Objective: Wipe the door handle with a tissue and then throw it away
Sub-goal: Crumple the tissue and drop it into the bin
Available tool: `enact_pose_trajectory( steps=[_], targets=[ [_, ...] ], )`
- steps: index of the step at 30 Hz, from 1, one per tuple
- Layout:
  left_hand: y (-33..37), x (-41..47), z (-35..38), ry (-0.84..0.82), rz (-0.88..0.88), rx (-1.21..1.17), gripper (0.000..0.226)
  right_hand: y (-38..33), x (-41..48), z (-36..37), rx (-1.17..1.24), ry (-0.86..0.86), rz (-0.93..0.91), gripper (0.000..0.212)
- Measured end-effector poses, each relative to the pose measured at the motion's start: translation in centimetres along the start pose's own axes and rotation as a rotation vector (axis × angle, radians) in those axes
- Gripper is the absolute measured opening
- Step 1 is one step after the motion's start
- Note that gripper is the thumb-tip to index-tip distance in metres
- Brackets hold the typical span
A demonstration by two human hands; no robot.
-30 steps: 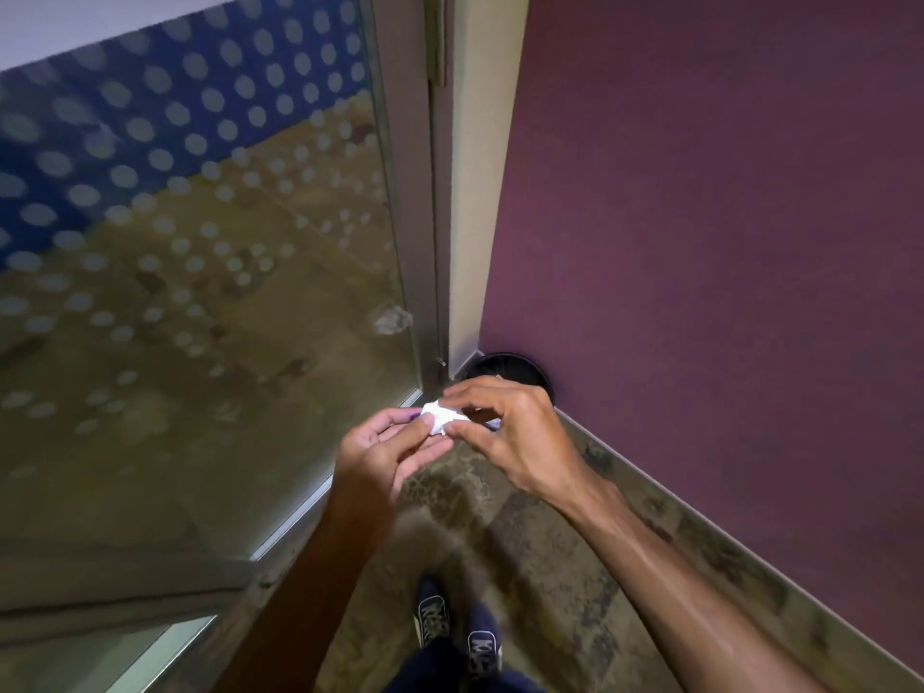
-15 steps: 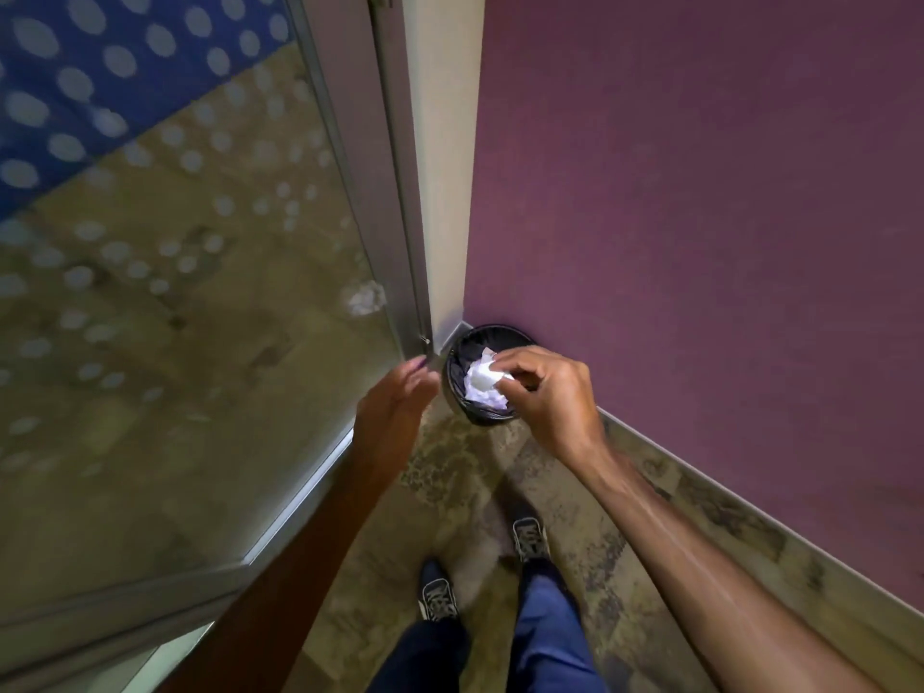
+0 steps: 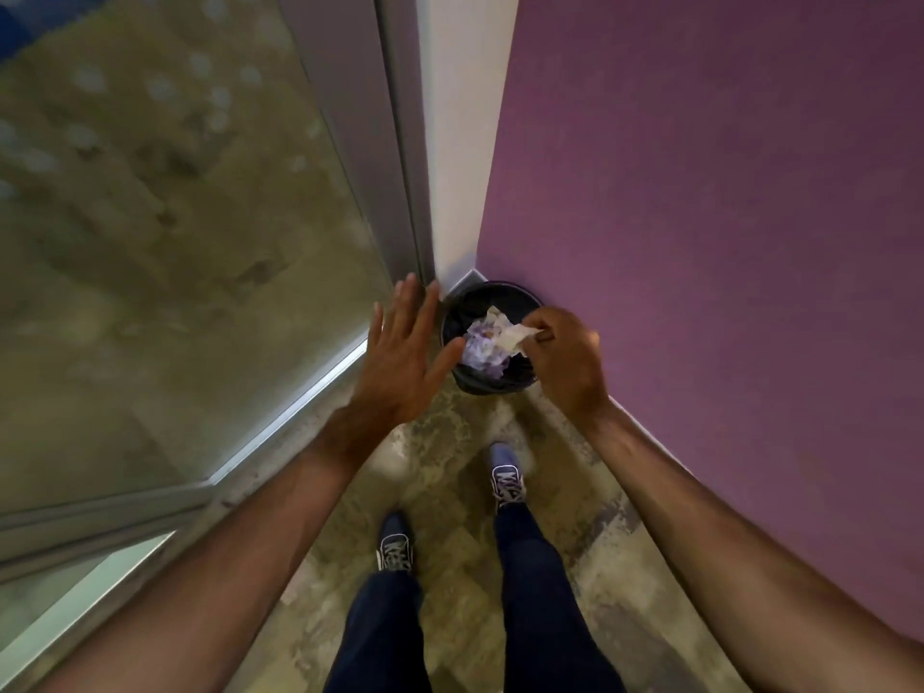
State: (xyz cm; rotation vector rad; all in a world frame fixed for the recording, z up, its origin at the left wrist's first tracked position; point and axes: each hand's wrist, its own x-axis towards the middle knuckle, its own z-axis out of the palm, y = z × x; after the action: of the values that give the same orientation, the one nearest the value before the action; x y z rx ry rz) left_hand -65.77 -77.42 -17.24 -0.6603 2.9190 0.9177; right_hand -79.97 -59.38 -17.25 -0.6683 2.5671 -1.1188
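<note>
The tissue (image 3: 507, 336), white and crumpled, is pinched at its edge between the fingertips of the right hand (image 3: 567, 362), hanging out to that hand's left side and directly over the open mouth of a small black bin (image 3: 492, 337). Under the tissue, inside the bin's dark liner, lies other crumpled paper (image 3: 481, 353) with a pale purple tint. The right hand is curled closed around the tissue, knuckles up, covering the bin's right rim. The left hand (image 3: 406, 360) is empty, its fingers spread flat with the back facing up, just left of the bin; its thumb tip reaches the bin's near-left rim. The bin stands on the mottled floor (image 3: 450, 497) in a corner, with the purple wall (image 3: 700, 192) beyond and to the right of the right hand, and a metal-framed glass door (image 3: 190, 242) beyond and left of the left hand. Below both forearms, two dark sneakers (image 3: 507, 475) and navy trouser legs (image 3: 537, 592) show on the floor.
</note>
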Motion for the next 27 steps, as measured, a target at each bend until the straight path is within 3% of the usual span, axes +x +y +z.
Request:
enact_pose_trajectory(
  steps=[4, 9, 13, 22, 27],
  targets=[
    [-1.0, 3.0, 4.2, 0.011, 0.011, 0.060, 0.082, 4.2, 3.0, 1.1, -0.112, -0.165, -0.055, 0.034],
    [-2.4, 6.3, 9.7, -0.030, -0.081, 0.215, 0.083, 9.5, 6.6, 3.2, -0.208, -0.262, -0.032, 0.012],
    [-4.5, 8.4, 13.3, -0.049, -0.069, 0.162, 0.077, 13.7, 8.9, 5.7, -0.171, -0.254, 0.054, 0.018],
    [-9.5, 12.8, 20.4, -0.049, -0.102, 0.117, 0.077, 20.7, 13.9, 12.7, -0.198, -0.234, 0.180, 0.008],
    [-11.8, 14.3, 23.9, -0.040, -0.084, 0.103, 0.072, 23.5, 16.2, 16.7, -0.292, -0.245, 0.163, 0.009]
  ],
)
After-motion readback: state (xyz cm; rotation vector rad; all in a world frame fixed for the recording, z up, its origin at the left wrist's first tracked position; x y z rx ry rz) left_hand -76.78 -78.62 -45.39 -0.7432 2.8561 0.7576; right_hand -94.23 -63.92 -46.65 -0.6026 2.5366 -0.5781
